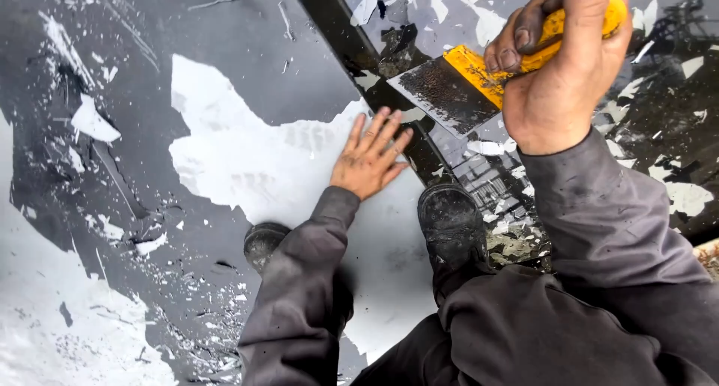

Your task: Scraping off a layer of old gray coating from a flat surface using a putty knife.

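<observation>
Right hand: the right hand (558,79) is closed in a firm grip around the yellow handle of a scraper (479,79), near the top right of the view.
Scraper: a wide, dirty metal blade (442,94) on a yellow handle; the blade points down and left, its edge lying close to the dark bar (352,49), and I cannot tell whether it touches the surface.
Left hand: the left hand (371,157) is empty, spread flat with fingers apart, palm pressed on the white patch (255,161) just beside the dark bar.
Surface: a dark grey floor (225,26) with the coating partly peeled away, leaving large white patches in the middle and at the lower left.
Debris: small white flakes (150,244) are scattered over the floor, thickest on the left and at the top right.
Boots: two dark boots, one (449,217) just below the left hand, the other (262,244) further left.
Sleeves: grey sleeves (599,214) cover both arms to the wrists.
</observation>
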